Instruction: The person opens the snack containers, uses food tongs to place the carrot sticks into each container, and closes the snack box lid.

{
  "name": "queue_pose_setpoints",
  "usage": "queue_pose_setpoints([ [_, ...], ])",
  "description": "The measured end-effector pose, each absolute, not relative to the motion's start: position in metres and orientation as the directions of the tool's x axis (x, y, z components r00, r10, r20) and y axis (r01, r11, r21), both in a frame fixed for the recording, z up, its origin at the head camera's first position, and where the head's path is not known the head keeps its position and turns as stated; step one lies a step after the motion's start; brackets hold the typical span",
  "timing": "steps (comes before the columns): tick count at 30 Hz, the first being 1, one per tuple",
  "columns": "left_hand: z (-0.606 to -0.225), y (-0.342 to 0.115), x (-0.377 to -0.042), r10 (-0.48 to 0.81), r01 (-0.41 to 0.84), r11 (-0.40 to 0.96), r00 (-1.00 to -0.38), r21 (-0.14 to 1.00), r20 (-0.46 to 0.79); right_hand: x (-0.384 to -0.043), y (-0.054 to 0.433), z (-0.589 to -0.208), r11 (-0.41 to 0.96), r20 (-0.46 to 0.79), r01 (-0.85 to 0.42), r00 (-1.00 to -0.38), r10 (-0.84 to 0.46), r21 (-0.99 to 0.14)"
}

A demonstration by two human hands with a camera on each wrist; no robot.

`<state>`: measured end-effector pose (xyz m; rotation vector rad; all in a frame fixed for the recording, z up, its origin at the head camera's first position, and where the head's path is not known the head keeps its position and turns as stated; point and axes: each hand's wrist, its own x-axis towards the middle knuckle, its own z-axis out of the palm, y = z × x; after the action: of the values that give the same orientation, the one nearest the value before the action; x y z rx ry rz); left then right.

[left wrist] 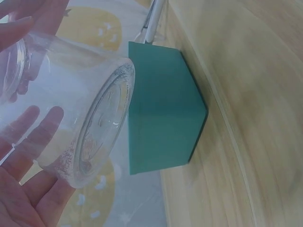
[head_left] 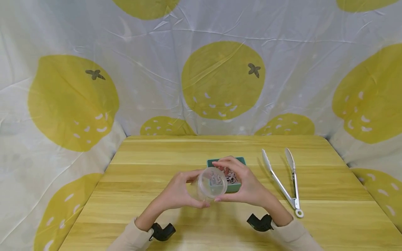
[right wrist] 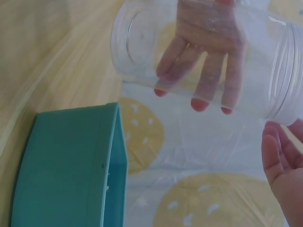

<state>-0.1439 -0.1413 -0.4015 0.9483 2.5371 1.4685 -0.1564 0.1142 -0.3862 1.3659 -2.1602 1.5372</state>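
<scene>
A clear, see-through jar (head_left: 213, 183) is held up above the table, tilted with its ridged mouth end toward the head camera. My left hand (head_left: 179, 191) grips it round the side; in the right wrist view those fingers show through the wall. At the mouth end, the thumb and fingers of my right hand (head_left: 248, 181) curl about the rim. No contents show inside the jar (left wrist: 80, 94). Just beyond it, a green open box (head_left: 233, 188) stands on the table, holding pinkish-grey shreds (head_left: 232, 177) and something red, partly hidden by my right hand.
Silver tongs (head_left: 296, 190) lie spread on the wooden table (head_left: 141, 167) to the right of the box, their ring end toward me. A lemon-print cloth (head_left: 150, 69) hangs behind the table and along both sides. Black wrist cameras (head_left: 163, 232) sit at both cuffs.
</scene>
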Motion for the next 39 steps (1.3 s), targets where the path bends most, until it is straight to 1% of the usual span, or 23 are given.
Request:
queue_pose_setpoints([
  [4, -0.4008, -0.1413, -0.1439, 0.535, 0.476, 0.357, -0.810, 0.803, 0.242, -0.1549, 0.1121, -0.3856, 0.098, 0.583, -0.755, -0.575, -0.574, -0.648],
  [8, -0.4002, -0.1408, -0.1440, 0.537, 0.476, 0.358, -0.809, 0.803, 0.241, -0.1556, 0.1110, -0.3875, 0.087, 0.598, -0.766, -0.562, -0.571, -0.637],
  [11, -0.4001, -0.1408, -0.1439, 0.539, 0.476, 0.352, -0.807, 0.806, 0.241, -0.1570, 0.1104, -0.3887, 0.039, 0.602, -0.754, -0.553, -0.576, -0.655],
  [15, -0.4009, -0.1407, -0.1440, 0.541, 0.481, 0.348, -0.804, 0.804, 0.247, -0.1589, 0.1106, -0.3888, -0.054, 0.586, -0.706, -0.540, -0.605, -0.706],
  [18, -0.4015, -0.1405, -0.1438, 0.542, 0.484, 0.353, -0.803, 0.801, 0.247, -0.1597, 0.1118, -0.3884, -0.095, 0.571, -0.679, -0.525, -0.631, -0.728],
  [22, -0.4018, -0.1403, -0.1435, 0.546, 0.483, 0.354, -0.802, 0.800, 0.243, -0.1605, 0.1134, -0.3881, -0.118, 0.556, -0.662, -0.503, -0.662, -0.740],
  [28, -0.4027, -0.1406, -0.1437, 0.550, 0.485, 0.348, -0.798, 0.803, 0.244, -0.1603, 0.1145, -0.3864, -0.117, 0.546, -0.667, -0.481, -0.686, -0.736],
  [30, -0.4029, -0.1406, -0.1438, 0.551, 0.486, 0.344, -0.798, 0.804, 0.246, -0.1596, 0.1145, -0.3857, -0.107, 0.550, -0.678, -0.482, -0.682, -0.727],
  [33, -0.4031, -0.1407, -0.1441, 0.548, 0.488, 0.342, -0.798, 0.803, 0.251, -0.1587, 0.1139, -0.3855, -0.088, 0.569, -0.696, -0.500, -0.653, -0.713],
  [36, -0.4035, -0.1408, -0.1443, 0.543, 0.491, 0.346, -0.800, 0.799, 0.256, -0.1578, 0.1128, -0.3863, -0.053, 0.587, -0.712, -0.530, -0.612, -0.700],
  [39, -0.4033, -0.1408, -0.1441, 0.538, 0.488, 0.352, -0.804, 0.798, 0.255, -0.1560, 0.1115, -0.3870, 0.017, 0.585, -0.727, -0.565, -0.582, -0.686],
])
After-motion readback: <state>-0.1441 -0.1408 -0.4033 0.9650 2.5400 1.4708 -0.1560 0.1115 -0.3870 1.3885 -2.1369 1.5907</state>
